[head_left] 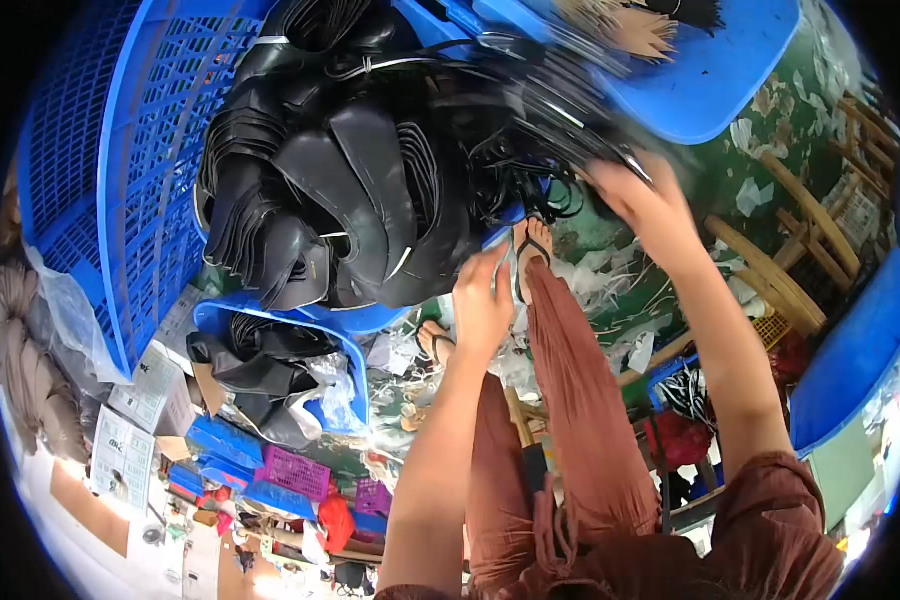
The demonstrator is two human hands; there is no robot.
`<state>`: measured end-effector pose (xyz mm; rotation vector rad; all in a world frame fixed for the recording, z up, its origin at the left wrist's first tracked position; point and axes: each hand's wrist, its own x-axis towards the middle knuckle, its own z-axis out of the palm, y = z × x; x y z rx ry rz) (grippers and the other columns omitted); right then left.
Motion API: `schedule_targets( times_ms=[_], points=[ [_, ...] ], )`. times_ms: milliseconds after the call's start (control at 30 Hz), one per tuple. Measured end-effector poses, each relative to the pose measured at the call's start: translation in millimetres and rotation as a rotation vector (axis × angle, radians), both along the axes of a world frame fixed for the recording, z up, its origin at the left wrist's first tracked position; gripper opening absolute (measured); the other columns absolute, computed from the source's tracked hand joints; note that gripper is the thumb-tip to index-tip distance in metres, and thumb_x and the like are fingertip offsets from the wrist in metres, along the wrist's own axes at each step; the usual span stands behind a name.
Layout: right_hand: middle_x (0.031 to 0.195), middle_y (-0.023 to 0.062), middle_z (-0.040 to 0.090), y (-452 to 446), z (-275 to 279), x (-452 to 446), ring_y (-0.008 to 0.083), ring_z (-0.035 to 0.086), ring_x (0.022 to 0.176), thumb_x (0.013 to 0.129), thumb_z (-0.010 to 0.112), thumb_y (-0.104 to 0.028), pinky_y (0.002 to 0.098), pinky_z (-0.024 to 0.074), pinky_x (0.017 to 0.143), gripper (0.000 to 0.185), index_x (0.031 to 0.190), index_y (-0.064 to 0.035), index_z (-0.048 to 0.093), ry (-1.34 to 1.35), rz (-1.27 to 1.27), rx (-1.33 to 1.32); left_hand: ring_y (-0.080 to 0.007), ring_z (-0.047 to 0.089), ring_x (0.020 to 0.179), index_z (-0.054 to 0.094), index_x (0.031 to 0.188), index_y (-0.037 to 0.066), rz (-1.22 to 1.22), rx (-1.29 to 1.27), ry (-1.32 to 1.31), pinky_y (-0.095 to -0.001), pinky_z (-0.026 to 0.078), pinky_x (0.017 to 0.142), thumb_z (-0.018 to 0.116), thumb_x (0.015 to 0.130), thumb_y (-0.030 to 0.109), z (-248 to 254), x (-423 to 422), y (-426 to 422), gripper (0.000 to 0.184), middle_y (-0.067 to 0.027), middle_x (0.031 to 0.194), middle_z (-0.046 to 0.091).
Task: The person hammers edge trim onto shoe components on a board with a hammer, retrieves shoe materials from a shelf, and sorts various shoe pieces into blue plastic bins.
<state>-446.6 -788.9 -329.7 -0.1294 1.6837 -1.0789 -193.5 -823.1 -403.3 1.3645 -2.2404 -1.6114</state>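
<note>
My right hand (pixel 638 195) is closed on one end of a bundle of thin black strips (pixel 560 105), which is smeared by motion. The strips stretch leftward over a heap of stacked, curved black leather-like pieces (pixel 345 190), several of them tied in bundles. Below the heap's right side, my left hand (pixel 483 305) is raised with its fingers slightly apart and nothing visible in it. More thin black strips (pixel 545 190) dangle in loops between the heap and my right hand. Under the heap, part of a blue container (pixel 370 318) shows.
A tall blue lattice crate (pixel 160 150) stands at the left. A blue bin (pixel 360 375) with black pieces sits below the heap. At upper right is a blue tray (pixel 705 95) with tan pieces. Wooden poles (pixel 770 270) and scraps (pixel 610 285) lie on the green floor around my feet.
</note>
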Motion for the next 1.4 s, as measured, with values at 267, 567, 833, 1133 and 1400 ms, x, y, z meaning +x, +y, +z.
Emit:
schedule_targets(
  times_ms=[267, 567, 833, 1133, 1400],
  points=[
    [0.072, 0.0021, 0.057, 314.3, 137.3, 29.6, 0.0098, 0.046, 0.057, 0.079, 0.066, -0.025, 0.0256, 0.0388, 0.063, 0.032, 0.095, 0.0022, 0.065, -0.122, -0.586, 0.405, -0.0336, 0.059, 0.116, 0.068, 0.110, 0.001, -0.650, -0.409, -0.119, -0.0418, 0.048, 0.099, 0.062, 0.075, -0.005, -49.4, -8.8, -24.4, 0.035, -0.0147, 0.117, 0.067],
    [0.058, 0.0014, 0.048, 311.1, 137.6, 118.7, 0.0111, 0.042, 0.053, 0.079, 0.066, -0.032, 0.0292, 0.0370, 0.061, 0.033, 0.083, 0.0005, 0.063, -0.038, -0.741, 0.591, -0.0457, 0.067, 0.098, 0.070, 0.107, 0.000, -0.100, -0.146, -0.563, -0.0498, 0.054, 0.088, 0.063, 0.086, 0.012, -158.0, -115.6, -53.3, 0.025, -0.0283, 0.105, 0.069],
    [0.059, 0.0010, 0.055, 289.7, 174.5, 148.7, 0.0131, 0.049, 0.052, 0.075, 0.074, -0.024, 0.0311, 0.0341, 0.052, 0.034, 0.057, -0.0046, 0.052, 0.010, -0.350, 0.487, -0.0399, 0.068, 0.106, 0.071, 0.103, 0.004, -0.672, -0.231, -0.742, -0.0471, 0.057, 0.090, 0.064, 0.084, 0.008, -153.6, -125.4, -58.4, 0.020, -0.0177, 0.126, 0.062],
    [0.065, 0.0038, 0.058, 167.3, 196.8, 100.2, 0.0153, 0.050, 0.057, 0.075, 0.075, -0.022, 0.0323, 0.0355, 0.054, 0.030, 0.066, 0.0008, 0.059, -0.024, -0.305, 0.114, -0.0207, 0.066, 0.099, 0.059, 0.108, 0.000, 0.555, 0.582, 0.245, -0.0337, 0.053, 0.091, 0.060, 0.097, 0.004, -4.8, -41.9, -81.2, 0.012, -0.0114, 0.107, 0.066],
    [0.059, 0.0009, 0.059, 146.1, 179.1, 101.5, 0.0097, 0.050, 0.051, 0.081, 0.072, -0.022, 0.0273, 0.0360, 0.050, 0.030, 0.063, -0.0005, 0.061, -0.068, -0.345, 0.230, -0.0308, 0.072, 0.090, 0.062, 0.112, -0.001, 0.161, 0.102, -0.174, -0.0371, 0.058, 0.085, 0.067, 0.086, 0.005, -82.4, -89.6, -76.8, 0.027, -0.0186, 0.097, 0.073]
  ],
)
